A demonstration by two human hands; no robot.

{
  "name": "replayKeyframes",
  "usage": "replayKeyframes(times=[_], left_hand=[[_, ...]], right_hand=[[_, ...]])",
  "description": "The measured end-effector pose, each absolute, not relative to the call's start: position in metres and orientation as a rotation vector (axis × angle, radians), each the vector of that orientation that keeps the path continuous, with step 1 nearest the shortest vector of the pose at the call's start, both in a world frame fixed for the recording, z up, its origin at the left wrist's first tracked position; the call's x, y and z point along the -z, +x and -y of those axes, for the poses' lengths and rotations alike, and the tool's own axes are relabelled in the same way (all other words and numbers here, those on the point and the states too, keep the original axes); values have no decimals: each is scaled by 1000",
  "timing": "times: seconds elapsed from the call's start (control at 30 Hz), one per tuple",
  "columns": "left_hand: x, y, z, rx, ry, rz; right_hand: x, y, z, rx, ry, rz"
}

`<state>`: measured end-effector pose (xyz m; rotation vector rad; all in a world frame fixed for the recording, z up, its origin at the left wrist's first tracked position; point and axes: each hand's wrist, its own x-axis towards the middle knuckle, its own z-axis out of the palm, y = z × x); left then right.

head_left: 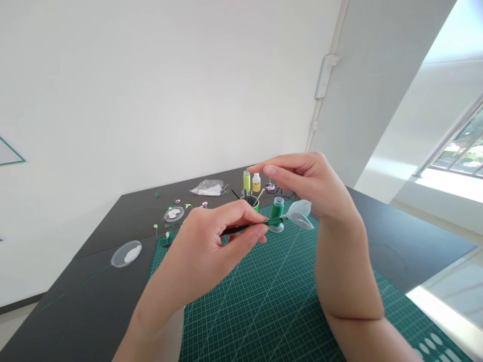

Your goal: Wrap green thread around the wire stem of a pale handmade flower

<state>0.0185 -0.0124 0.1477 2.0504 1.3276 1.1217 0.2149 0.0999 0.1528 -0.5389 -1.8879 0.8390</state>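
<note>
My left hand is closed in a pinch around the stem of a pale blue artificial flower, whose petals point right. Green wrapping shows on the stem just past the fingertips, and a dark slender piece runs back into the palm. Above and to the right is my raised right hand, its thumb pressed against the fingers. Anything between those fingers is too small to make out. Behind the flower, a green thread spool stands on the green cutting mat.
At the back stand a yellow-green spool, a small yellow-labelled bottle and a cup of tools. Glasses lie to their right. Leftward are a plastic bag, dishes of white pieces and small flower parts on the black table.
</note>
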Motion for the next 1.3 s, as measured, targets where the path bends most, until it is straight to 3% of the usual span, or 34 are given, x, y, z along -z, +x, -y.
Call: replayKeyframes(times=[0.27,0.7,0.87,1.07,1.3], left_hand=[[-146,14,16,-1170,2229,-1308],[-145,9,13,-1809,2051,-1687],[-145,4,6,-1832,1957,-1580],[-145,1,-1,-1703,1963,-1480],[-145,2,-1,-1708,1956,-1457]], right_hand=[[-154,214,-95,-828,-530,1869],[-152,214,-98,-868,-547,2145],[-153,217,-96,-972,-524,2158],[-150,218,-101,-1179,-452,1803],[-146,209,-105,-838,-686,1713]])
